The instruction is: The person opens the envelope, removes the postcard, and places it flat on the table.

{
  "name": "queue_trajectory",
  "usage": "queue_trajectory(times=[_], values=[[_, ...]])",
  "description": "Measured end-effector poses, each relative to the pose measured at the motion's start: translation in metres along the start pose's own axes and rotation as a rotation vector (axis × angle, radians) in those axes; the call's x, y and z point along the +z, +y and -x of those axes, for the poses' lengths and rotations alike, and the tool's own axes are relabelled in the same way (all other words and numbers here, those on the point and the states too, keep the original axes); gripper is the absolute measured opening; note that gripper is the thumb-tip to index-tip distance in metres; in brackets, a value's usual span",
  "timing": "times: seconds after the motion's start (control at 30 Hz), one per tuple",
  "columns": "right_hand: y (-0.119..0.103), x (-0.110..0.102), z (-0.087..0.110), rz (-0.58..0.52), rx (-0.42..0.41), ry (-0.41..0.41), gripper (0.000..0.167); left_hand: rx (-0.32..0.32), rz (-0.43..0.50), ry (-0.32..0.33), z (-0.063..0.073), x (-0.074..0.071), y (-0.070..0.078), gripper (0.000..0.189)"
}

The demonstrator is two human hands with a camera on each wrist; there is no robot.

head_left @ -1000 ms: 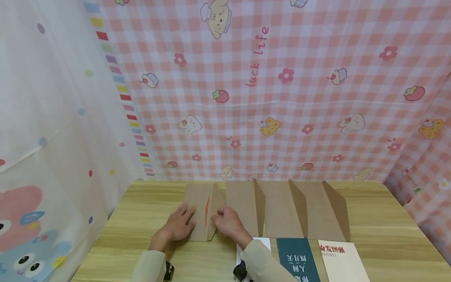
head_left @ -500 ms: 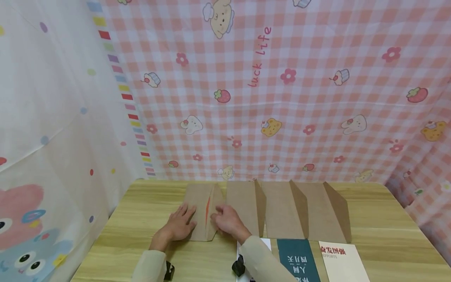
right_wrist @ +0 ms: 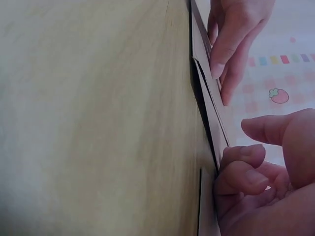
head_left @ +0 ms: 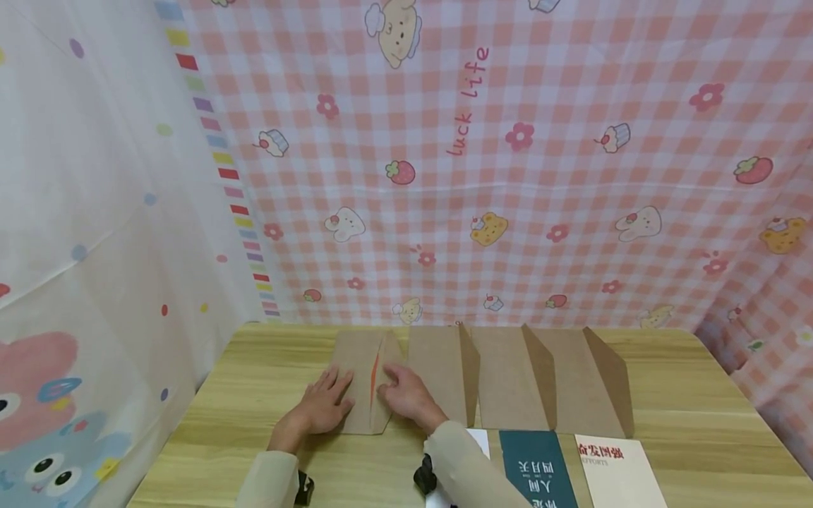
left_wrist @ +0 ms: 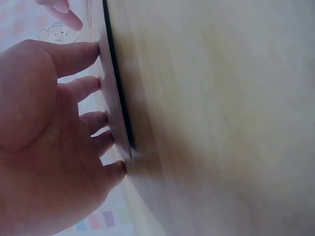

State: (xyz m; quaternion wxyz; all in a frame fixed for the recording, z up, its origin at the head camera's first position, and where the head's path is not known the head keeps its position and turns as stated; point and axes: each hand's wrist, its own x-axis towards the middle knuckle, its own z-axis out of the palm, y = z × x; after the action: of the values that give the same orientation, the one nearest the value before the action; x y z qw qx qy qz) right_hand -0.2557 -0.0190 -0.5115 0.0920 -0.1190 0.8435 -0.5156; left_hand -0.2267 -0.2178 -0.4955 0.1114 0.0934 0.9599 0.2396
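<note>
A brown paper envelope (head_left: 356, 349) lies at the left of the row, its flap (head_left: 391, 347) at the right side. A thin orange-red sliver (head_left: 374, 377) shows in the opening beside the flap. My left hand (head_left: 320, 406) rests on the envelope's left part with fingers spread; in the left wrist view the fingertips (left_wrist: 94, 49) press on its surface. Over the flap is my right hand (head_left: 411, 396). In the right wrist view its fingers (right_wrist: 238, 177) are curled against the flap, and the thumb (right_wrist: 266, 129) stands away from them.
Three more brown envelopes, including the nearest one (head_left: 435, 367), lie to the right with their flaps raised. In front of them are a white card (head_left: 478, 439) partly under the right sleeve, a dark green booklet (head_left: 536, 458) and a cream booklet (head_left: 619, 469) on the wooden table (head_left: 254, 374).
My right hand has shifted slightly left, farther over the flap. The left hand and the envelope have stayed in place.
</note>
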Motion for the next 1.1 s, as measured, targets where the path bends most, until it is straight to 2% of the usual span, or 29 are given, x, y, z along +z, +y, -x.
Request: queue_trajectory(times=[0.3, 0.6, 0.87, 1.1], values=[[0.001, 0.004, -0.003, 0.039, 0.011, 0.034, 0.057, -0.002, 0.047, -0.009, 0.002, -0.003, -0.001, 0.061], [0.003, 0.009, -0.006, 0.069, -0.009, 0.064, 0.053, 0.004, 0.093, -0.011, 0.001, -0.005, -0.003, 0.065], [0.002, 0.014, -0.007, 0.143, -0.01, 0.106, 0.055, 0.014, 0.099, -0.007, 0.0, -0.006, -0.003, 0.065], [0.0, 0.015, -0.007, 0.163, 0.016, 0.12, 0.058, 0.016, 0.101, -0.008, 0.001, -0.005, -0.003, 0.064]])
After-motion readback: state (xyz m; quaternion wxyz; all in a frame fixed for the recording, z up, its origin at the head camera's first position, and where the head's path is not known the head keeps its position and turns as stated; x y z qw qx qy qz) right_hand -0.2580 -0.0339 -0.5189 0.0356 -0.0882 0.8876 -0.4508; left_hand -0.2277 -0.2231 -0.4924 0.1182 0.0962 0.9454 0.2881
